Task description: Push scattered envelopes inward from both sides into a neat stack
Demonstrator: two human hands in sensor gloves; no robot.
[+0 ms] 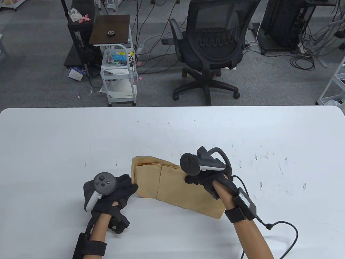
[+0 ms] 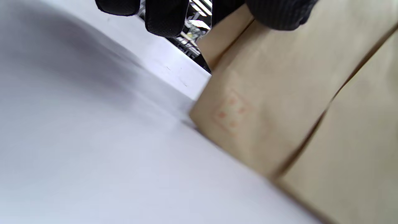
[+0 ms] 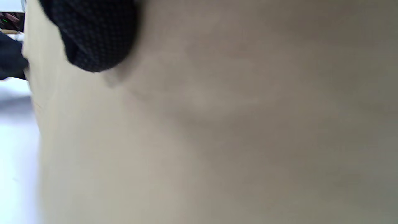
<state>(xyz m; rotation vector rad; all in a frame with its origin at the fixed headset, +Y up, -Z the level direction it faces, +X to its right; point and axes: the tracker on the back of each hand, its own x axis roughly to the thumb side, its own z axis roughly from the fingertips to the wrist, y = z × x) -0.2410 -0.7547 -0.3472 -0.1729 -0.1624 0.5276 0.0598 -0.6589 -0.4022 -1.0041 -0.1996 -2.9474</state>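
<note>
**Both hands at the envelopes, stack mostly gathered**

Left hand [image 1: 118, 193] flat-fingered against the left edge of the brown envelopes [image 1: 175, 186], fingers extended and touching paper, gripping nothing. Right hand [image 1: 207, 182] laid on top of the envelopes near their right end, fingertips [image 3: 93, 40] pressing the top sheet; palm hidden, so degree of curl not readable. Envelopes bunched into one overlapping pile near the front middle of the white table [image 1: 54, 140], between the two hands. No stray envelope seen apart from the pile. Judged well along: gathering done. Not yet neat: far-left corners fanned, topmost envelope skewed and offset toward the right of the pile. Remaining, by estimate: squaring of edges from both sides.
</note>
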